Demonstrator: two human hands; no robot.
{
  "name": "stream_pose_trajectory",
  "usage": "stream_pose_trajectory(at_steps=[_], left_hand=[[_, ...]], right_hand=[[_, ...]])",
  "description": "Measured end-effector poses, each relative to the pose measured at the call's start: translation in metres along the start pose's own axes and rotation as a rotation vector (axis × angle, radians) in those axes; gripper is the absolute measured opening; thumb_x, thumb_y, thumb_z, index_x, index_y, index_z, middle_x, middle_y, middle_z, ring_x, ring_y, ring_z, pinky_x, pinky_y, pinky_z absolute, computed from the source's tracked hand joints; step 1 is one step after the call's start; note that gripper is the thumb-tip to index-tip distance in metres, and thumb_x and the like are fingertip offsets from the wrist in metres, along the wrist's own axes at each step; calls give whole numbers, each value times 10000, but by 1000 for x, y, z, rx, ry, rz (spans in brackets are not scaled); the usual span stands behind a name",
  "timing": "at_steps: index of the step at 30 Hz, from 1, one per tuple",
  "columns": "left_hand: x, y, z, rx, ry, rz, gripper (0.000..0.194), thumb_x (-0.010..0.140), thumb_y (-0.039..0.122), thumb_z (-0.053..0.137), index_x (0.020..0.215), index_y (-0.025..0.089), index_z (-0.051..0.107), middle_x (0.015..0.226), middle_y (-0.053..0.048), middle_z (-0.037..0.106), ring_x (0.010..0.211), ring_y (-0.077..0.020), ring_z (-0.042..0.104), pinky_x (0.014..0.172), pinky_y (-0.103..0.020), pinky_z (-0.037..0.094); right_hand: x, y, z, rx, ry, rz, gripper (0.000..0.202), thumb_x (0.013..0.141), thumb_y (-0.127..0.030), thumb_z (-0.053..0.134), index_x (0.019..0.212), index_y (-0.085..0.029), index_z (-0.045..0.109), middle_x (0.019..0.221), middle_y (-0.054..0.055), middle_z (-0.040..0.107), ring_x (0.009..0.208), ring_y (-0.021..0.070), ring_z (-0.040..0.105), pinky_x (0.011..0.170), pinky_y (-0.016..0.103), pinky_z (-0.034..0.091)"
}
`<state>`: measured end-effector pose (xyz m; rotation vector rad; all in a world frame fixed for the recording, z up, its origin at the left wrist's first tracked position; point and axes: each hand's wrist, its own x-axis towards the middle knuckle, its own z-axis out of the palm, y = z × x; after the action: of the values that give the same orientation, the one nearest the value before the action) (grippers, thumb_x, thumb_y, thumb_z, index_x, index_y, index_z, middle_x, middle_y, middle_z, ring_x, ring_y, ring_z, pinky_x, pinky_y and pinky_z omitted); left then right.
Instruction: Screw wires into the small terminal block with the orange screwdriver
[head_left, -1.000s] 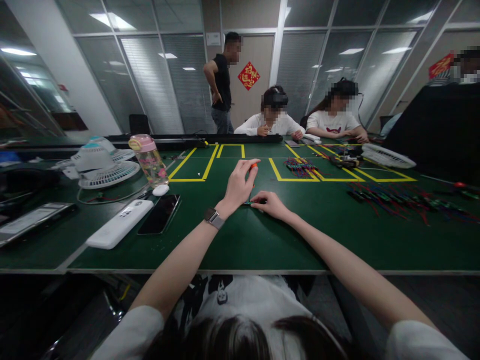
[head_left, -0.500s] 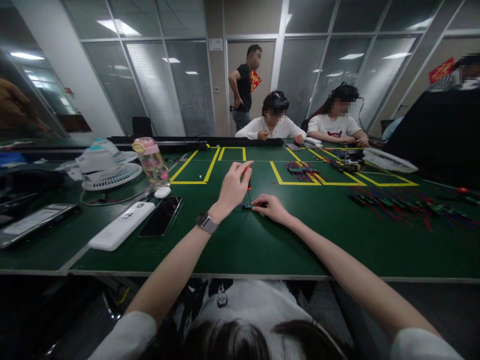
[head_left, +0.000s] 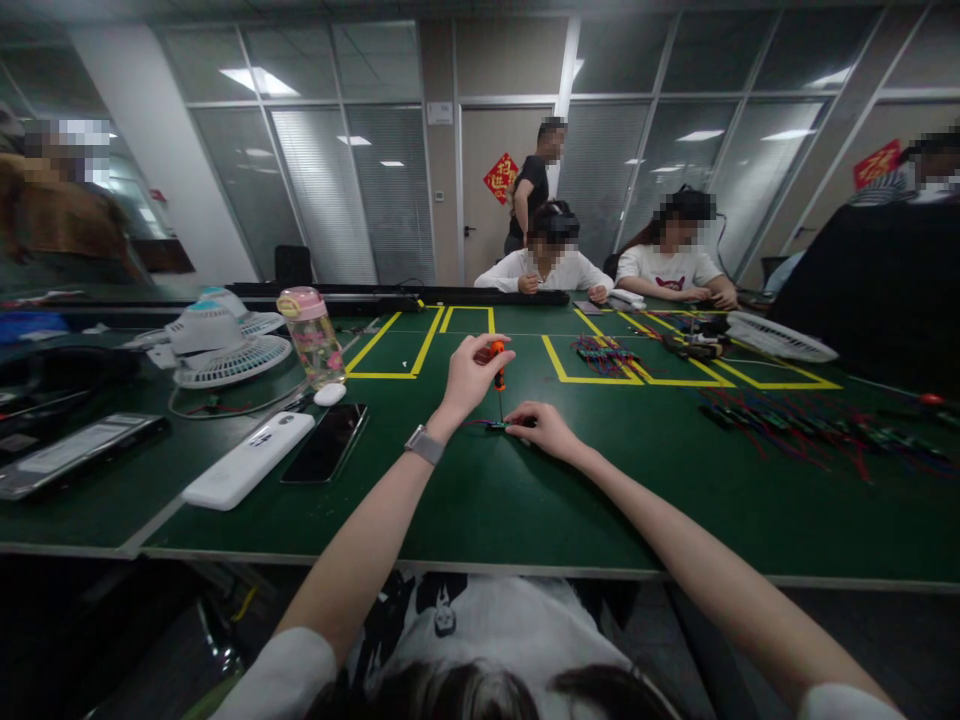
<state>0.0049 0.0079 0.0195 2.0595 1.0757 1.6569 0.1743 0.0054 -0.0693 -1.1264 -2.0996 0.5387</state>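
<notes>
An orange and black screwdriver point(head_left: 500, 378) stands upright, its tip down on a small green circuit board point(head_left: 496, 426) with thin wires at its left. My left hand point(head_left: 474, 372) is closed round the top of the handle, thumb and fingers curved about it. On the board's right end, the fingers of my right hand point(head_left: 546, 430) pinch its edge against the green table point(head_left: 480, 500). A watch point(head_left: 425, 444) sits on my left wrist.
Left of my arm lie a black phone point(head_left: 326, 443), a white power bank point(head_left: 249, 460) and a bottle point(head_left: 311, 338); a white fan point(head_left: 225, 345) stands beyond. Wired boards lie in a pile point(head_left: 606, 355) and a row point(head_left: 817, 425) at right. Two people sit opposite.
The fingers of my left hand have shifted on the screwdriver, and more of its orange handle shows. My right hand stays on the board. The standing person has moved right.
</notes>
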Motion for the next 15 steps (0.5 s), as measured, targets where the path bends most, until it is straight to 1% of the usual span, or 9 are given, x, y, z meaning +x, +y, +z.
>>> stream_pose_trajectory(at_steps=[2,4,6,8,10,11,13,15], left_hand=[[-3,-3,4,121,79,40,171,803,322,657,924,201,668,826,-14,577,745,-128,587,731,-254,491],[-6,-5,6,134,92,67,174,883,307,548,969,188,641,909,-42,581,827,-139,587,765,-261,488],[-8,-5,6,32,38,55,208,933,260,444,1042,178,602,1014,-68,595,897,-141,597,789,-261,493],[-9,-5,5,-131,-42,1,238,946,232,399,1114,178,559,1081,-80,602,901,-135,618,776,-257,508],[-9,-4,5,-258,-101,-54,271,941,223,399,1182,193,518,1089,-77,607,850,-124,636,726,-247,522],[-9,-3,5,-277,-116,-58,289,933,216,414,1207,205,507,1070,-67,608,828,-119,637,706,-239,523],[-10,-2,5,-218,-95,-13,286,900,204,489,1179,224,544,974,-35,601,780,-108,619,685,-225,514],[-12,0,6,-84,-22,56,208,852,226,586,1058,228,616,891,-9,558,739,-100,586,684,-219,501]], right_hand=[[0,-1,0,-2,3,3,160,753,-235,668,864,-146,742,785,54,662,703,148,598,681,266,463],[-1,-2,-1,-2,5,-1,160,756,-238,667,864,-148,742,786,53,661,707,146,599,687,263,462],[-1,-2,-1,-4,-1,-4,161,760,-238,664,868,-148,743,791,55,663,706,144,598,692,262,461],[-1,-2,-2,-5,-4,-7,160,762,-237,661,873,-155,743,801,56,667,709,145,597,693,265,462],[-1,-2,-1,-4,0,-10,157,761,-237,663,872,-159,743,812,58,672,715,148,597,691,269,463],[-1,-1,-1,-2,3,-10,156,759,-238,664,869,-157,742,817,60,674,719,150,599,691,270,464],[-1,0,-1,-1,9,-7,157,757,-239,666,864,-152,741,823,64,677,724,153,602,693,272,466],[-1,0,0,-3,11,1,156,755,-239,665,861,-153,741,819,62,676,720,152,603,692,274,468]])
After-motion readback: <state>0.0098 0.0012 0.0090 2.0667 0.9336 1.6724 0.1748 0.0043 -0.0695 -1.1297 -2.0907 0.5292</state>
